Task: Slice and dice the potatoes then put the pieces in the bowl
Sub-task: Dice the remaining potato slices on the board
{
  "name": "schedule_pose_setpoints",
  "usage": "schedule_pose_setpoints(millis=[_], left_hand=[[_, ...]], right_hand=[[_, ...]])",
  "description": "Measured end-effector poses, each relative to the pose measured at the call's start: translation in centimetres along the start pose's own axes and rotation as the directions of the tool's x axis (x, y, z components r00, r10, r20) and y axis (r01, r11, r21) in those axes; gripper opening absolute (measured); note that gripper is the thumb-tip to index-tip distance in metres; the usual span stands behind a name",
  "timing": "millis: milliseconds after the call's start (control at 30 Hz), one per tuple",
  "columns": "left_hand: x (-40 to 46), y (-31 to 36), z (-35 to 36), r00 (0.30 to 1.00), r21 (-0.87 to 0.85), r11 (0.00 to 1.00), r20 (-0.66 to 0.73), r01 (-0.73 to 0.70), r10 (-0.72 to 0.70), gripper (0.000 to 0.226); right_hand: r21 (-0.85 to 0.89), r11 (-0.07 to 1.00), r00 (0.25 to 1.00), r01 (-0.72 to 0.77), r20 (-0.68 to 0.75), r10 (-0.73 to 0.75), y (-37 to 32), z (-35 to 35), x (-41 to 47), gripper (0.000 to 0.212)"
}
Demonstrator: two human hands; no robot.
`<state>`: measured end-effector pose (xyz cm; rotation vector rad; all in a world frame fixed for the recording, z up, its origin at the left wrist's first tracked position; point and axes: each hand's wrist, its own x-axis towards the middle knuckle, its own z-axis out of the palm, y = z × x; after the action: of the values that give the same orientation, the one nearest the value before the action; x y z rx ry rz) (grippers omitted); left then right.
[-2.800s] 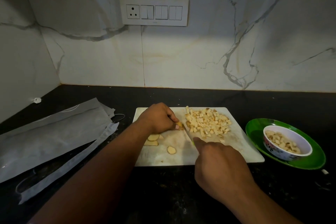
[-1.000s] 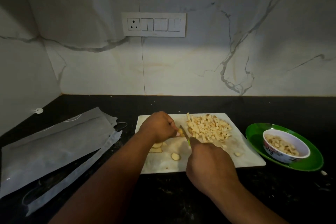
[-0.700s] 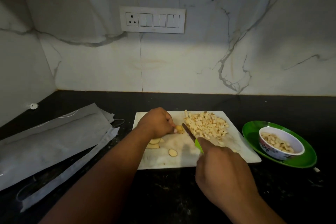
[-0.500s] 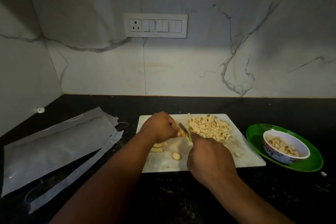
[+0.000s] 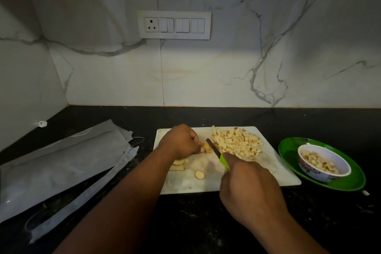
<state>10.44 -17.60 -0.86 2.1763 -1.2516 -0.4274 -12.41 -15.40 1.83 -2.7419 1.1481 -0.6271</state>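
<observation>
Black counter (image 5: 206,222), marble wall (image 5: 206,72), hands gripping knife (image 5: 214,149), potato piece (image 5: 206,148)

A cutting board (image 5: 257,179) lies on the counter (image 5: 185,222) at the centre. On its far right part sits a heap of diced potato (image 5: 237,143); a few slices (image 5: 185,168) lie on its near left. Right of the board a bowl (image 5: 323,168) holding pieces stands on a plate (image 5: 288,150). Left of the board lie what seem to be flat bags (image 5: 61,163). A switch panel (image 5: 174,24) is on the far wall.
</observation>
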Motion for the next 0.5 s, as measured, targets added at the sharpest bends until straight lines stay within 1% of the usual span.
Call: schedule_pose_setpoints(millis=[67,167,300,367,433,500], left_hand=[[-0.2,0.0,0.1,1.000,0.000,1.000,-0.014,0.000,0.000,0.007],[-0.1,-0.2,0.2,1.000,0.000,1.000,-0.029,0.004,-0.004,0.006],[0.4,-0.4,0.3,1.000,-0.012,1.000,-0.013,0.020,-0.021,0.011],[0.6,-0.4,0.3,1.000,-0.024,1.000,-0.001,0.015,-0.015,0.012],[0.5,-0.4,0.1,1.000,-0.027,1.000,0.001,0.007,-0.007,0.010],[0.4,-0.4,0.0,1.000,-0.030,1.000,-0.003,0.001,-0.001,0.010]], right_hand=[[0.000,1.000,1.000,-0.010,0.016,0.010,-0.6,0.7,1.6,0.048],[0.005,1.000,0.997,-0.023,0.077,0.023,-1.1,1.5,2.2,0.050],[-0.005,1.000,0.992,-0.007,0.126,0.007,-0.6,1.5,0.2,0.057],[-0.001,1.000,0.990,-0.008,0.138,0.008,-0.1,0.9,-1.2,0.056],[0.011,1.000,0.992,-0.017,0.126,0.016,0.2,-0.1,-2.2,0.051],[0.026,1.000,0.998,-0.009,0.069,0.007,0.4,-0.6,-2.1,0.046]])
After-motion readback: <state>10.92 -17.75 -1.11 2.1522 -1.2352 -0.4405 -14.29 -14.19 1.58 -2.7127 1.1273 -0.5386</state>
